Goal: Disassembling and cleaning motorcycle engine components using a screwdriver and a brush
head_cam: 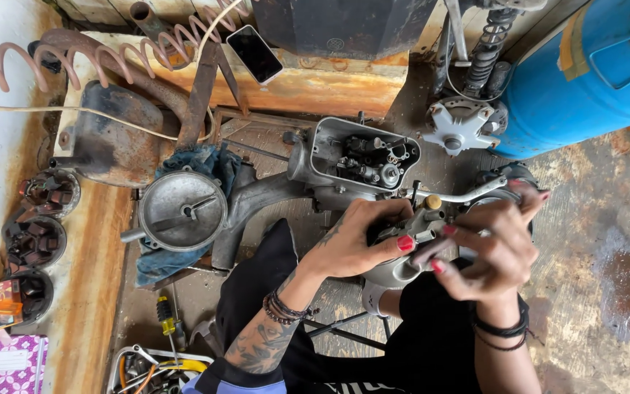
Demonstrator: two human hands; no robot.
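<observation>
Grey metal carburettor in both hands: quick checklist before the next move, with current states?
1. Left hand wraps the grey metal carburettor body: ok.
2. Right hand grip, fingers over its top side: ok.
3. Small brass-coloured cap on top in place: ok.
4. Part held clear of the open grey engine casing: ok.
5. What the right fingertips are working on: cannot tell, hidden.
6. Yellow-handled screwdriver lies low on the left, away from both hands: not ok.

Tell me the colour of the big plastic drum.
Blue plastic drum, clearest in the head view.
</observation>
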